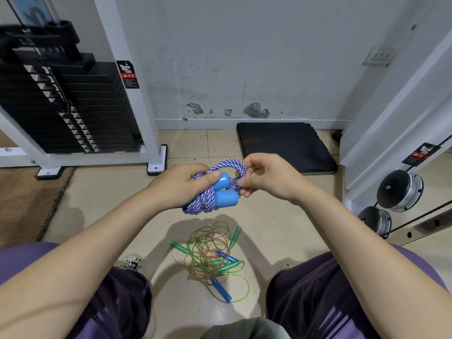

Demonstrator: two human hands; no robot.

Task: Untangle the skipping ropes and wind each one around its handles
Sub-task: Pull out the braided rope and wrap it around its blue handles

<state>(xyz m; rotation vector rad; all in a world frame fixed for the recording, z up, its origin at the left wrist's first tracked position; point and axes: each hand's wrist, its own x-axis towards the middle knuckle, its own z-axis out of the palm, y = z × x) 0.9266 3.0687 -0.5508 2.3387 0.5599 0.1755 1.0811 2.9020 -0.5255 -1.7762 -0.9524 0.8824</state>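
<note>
My left hand (181, 185) grips a bundle of blue-and-white braided rope (203, 203) wound around two light-blue handles (226, 197), thumb pressed on top. My right hand (263, 176) pinches a loop of the same rope (234, 166) just right of the handles. Below on the floor, between my knees, lies a tangle of thin green and orange plastic ropes (210, 250) with green handles (179, 248) and blue handles (221, 288) mixed in.
A black weight stack in a white frame (73, 113) stands at the left. A black mat (286, 145) lies against the wall. Dumbbells (398, 189) and a white frame (391, 123) are at the right. A brown carpet (27, 199) lies at the left.
</note>
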